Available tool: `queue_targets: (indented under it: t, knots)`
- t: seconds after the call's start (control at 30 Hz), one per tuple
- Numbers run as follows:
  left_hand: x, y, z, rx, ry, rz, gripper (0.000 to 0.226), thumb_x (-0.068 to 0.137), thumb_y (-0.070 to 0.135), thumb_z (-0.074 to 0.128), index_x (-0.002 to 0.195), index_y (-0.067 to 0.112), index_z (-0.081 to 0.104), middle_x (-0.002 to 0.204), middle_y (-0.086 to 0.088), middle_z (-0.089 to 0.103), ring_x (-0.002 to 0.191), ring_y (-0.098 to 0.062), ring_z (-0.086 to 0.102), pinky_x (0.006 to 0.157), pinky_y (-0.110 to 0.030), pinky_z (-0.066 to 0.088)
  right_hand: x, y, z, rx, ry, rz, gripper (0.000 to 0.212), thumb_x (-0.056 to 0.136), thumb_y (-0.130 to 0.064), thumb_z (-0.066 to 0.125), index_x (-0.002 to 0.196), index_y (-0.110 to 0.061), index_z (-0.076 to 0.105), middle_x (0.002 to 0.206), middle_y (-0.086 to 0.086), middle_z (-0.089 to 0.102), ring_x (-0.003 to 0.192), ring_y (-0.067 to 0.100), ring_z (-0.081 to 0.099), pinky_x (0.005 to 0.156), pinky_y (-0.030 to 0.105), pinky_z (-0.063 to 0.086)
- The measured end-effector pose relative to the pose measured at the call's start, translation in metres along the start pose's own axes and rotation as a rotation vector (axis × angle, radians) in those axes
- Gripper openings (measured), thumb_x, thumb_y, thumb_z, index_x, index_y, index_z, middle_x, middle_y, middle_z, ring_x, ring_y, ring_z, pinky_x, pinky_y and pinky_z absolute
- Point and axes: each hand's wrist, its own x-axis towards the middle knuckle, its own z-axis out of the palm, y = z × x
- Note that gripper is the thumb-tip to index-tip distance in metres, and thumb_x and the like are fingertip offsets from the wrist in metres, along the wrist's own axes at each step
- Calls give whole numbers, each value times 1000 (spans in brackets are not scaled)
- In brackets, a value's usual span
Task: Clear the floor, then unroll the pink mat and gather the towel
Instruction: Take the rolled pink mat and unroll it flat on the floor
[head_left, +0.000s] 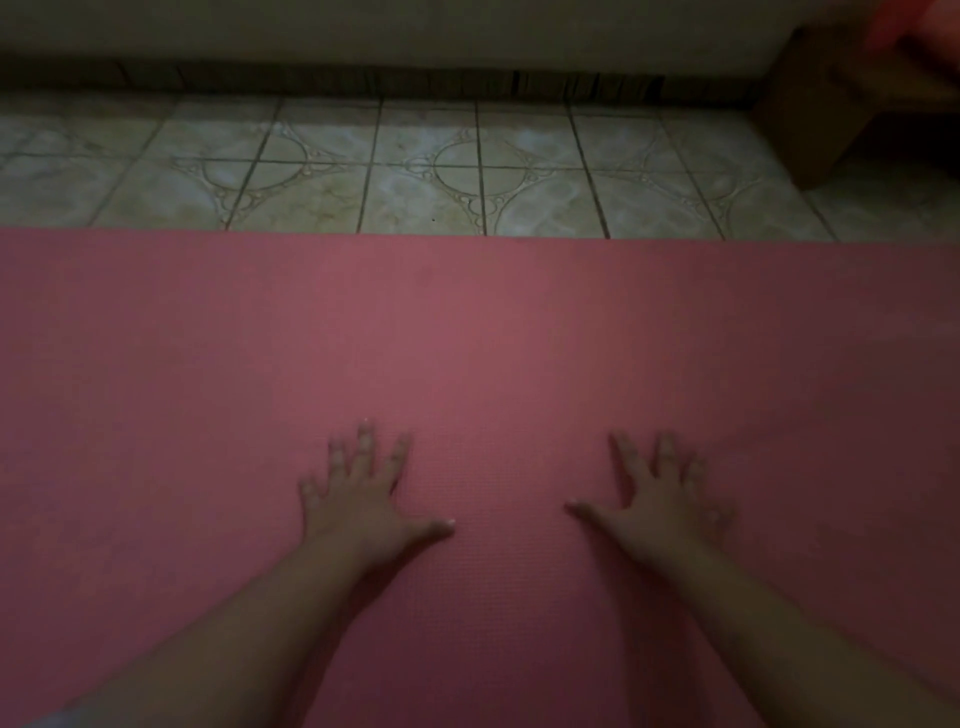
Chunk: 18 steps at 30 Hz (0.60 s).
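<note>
The pink mat (467, 338) lies flat and unrolled across the whole width of the view, covering the lower two thirds. My left hand (363, 493) rests palm down on the mat with fingers spread, holding nothing. My right hand (660, 499) lies palm down beside it, fingers also spread and empty. Both forearms reach in from the bottom edge. No towel is in view.
Beyond the mat's far edge runs a strip of patterned beige floor tiles (426, 171), ending at a dark baseboard and pale wall (415, 31). A brown wooden furniture piece (810, 114) stands at the upper right, with something reddish (904, 26) on top.
</note>
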Motion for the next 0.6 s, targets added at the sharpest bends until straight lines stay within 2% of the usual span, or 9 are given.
queue_targets:
  t: [0.17,0.4,0.6]
  knots:
    - [-1,2,3,14,-19,-33,121,44,98,41,137,55,-24,150,11,-39,143,-21,-29,108,-71,3,9,28,-2,68,25,207,122,35,-101,22,143,-56,-9,162,5,-13,148,35,-4,108,72,15]
    - [-3,6,-1,12,-20,-33,121,48,95,44,141,52,-20,153,10,-35,145,-23,-25,109,-70,10,15,31,-6,61,-22,181,118,38,-98,28,142,-57,-10,161,7,-14,147,39,-5,102,77,18]
    - [-2,6,0,5,-24,-33,120,49,95,44,141,52,-20,153,10,-35,145,-23,-25,109,-70,8,17,31,-8,68,-31,175,116,41,-96,32,142,-58,-9,161,4,-16,147,39,-6,101,77,17]
